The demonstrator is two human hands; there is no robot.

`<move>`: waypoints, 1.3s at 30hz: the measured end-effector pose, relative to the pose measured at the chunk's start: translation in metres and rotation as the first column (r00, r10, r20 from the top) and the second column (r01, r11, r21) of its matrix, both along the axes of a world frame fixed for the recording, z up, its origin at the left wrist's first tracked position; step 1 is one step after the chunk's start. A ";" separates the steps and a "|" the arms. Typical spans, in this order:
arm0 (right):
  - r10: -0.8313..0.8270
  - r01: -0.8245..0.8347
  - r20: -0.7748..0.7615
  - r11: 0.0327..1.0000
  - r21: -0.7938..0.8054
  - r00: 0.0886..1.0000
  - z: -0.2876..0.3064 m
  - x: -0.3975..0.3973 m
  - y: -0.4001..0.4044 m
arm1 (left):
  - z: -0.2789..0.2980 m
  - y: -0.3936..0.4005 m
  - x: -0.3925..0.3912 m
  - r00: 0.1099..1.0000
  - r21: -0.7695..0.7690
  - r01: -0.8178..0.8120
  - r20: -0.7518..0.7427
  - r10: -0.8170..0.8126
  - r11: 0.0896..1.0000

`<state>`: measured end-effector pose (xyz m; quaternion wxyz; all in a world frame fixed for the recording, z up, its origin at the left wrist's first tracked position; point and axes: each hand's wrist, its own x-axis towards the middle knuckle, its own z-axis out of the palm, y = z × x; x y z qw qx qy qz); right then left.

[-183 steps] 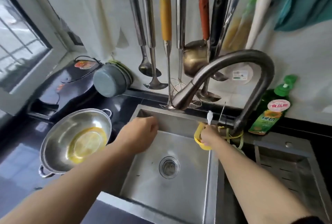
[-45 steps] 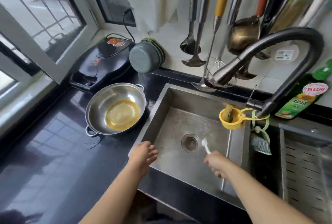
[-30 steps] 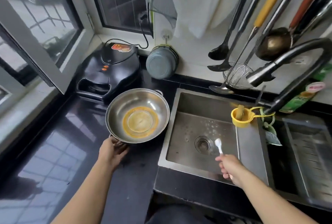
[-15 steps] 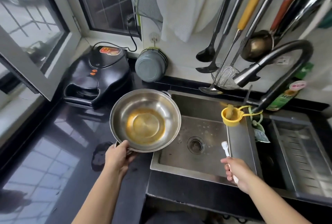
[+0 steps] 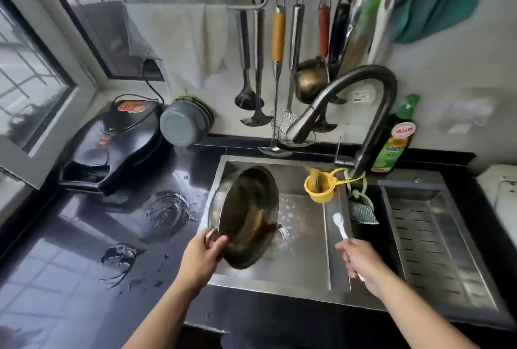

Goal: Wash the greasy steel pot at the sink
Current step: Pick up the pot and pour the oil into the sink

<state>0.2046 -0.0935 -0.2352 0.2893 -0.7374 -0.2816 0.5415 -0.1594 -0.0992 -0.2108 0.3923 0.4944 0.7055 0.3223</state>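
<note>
Both hands are busy over the sink [image 5: 302, 278]. With my left hand [image 5: 200, 260] I grip the steel pot [image 5: 247, 217] by its near handle, fingers curled round it, and the pot is tipped steeply over the basin, its open side turned to the right. Dark greasy liquid has gathered at its low edge, just above the drain [image 5: 282, 234]. In my right hand [image 5: 359, 260] I hold a white brush [image 5: 340, 225] by its handle, the head pointing up and away from me over the sink's right ledge, apart from the pot. Near the faucet [image 5: 344, 88] a yellow strainer cup [image 5: 320, 186] hangs at the basin's far right corner. Wet smears lie on the black desk [image 5: 70, 250] to the left of the sink, and the green soap bottle [image 5: 396, 136] stands behind the tap
</note>
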 end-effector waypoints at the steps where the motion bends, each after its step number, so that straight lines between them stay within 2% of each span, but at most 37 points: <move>1: 0.011 -0.011 0.007 1.000 0.006 1.000 -0.001 0.005 0.000 | 0.001 -0.001 0.004 0.989 0.038 0.069 -0.131 -0.063 0.997; 5: 0.050 -0.050 0.033 0.999 0.004 0.998 -0.007 0.018 0.000 | 0.000 -0.002 0.023 0.898 0.107 0.332 -0.339 -0.280 0.937; 8: 0.068 -0.068 0.036 0.998 -0.012 0.997 -0.014 0.025 -0.001 | -0.009 -0.004 0.037 0.868 0.108 0.390 -0.374 -0.326 0.914; 15: 0.084 -0.082 0.042 0.995 -0.056 0.996 -0.015 0.038 -0.007 | 0.000 -0.003 0.073 0.875 0.224 0.359 -0.420 -0.243 0.906; 21: 0.074 -0.069 0.066 0.995 -0.074 0.995 -0.014 0.032 -0.010 | 0.001 0.009 0.064 0.833 0.191 0.396 -0.486 -0.264 0.898; 23: 0.067 -0.060 0.073 0.995 -0.082 0.995 -0.015 0.027 -0.013 | 0.000 0.008 0.061 0.845 0.161 0.372 -0.467 -0.262 0.914; 32: 0.066 -0.057 0.105 0.995 -0.087 0.992 -0.011 0.007 -0.016 | -0.004 0.004 0.042 0.847 0.219 0.398 -0.461 -0.265 0.891; 35: 0.066 -0.055 0.107 0.993 -0.100 0.992 -0.007 0.002 -0.019 | -0.010 0.002 0.044 0.923 0.233 0.291 -0.325 -0.208 0.928; 36: 0.060 -0.050 0.099 0.993 -0.109 0.993 -0.006 0.001 -0.023 | -0.012 0.001 0.043 0.967 0.194 0.192 -0.208 -0.151 0.962; 37: 0.057 -0.045 0.097 0.993 -0.113 0.994 -0.005 0.001 -0.024 | -0.012 0.004 0.041 0.999 0.109 0.047 -0.021 -0.045 0.993; 38: 0.061 -0.049 0.108 0.992 -0.116 0.992 -0.003 0.000 -0.025 | -0.014 0.006 0.037 0.974 -0.019 -0.100 0.203 0.102 0.995; 39: 0.076 -0.060 0.132 0.991 -0.117 0.988 0.002 -0.002 -0.026 | -0.015 0.004 0.031 0.891 -0.150 -0.191 0.389 0.235 0.970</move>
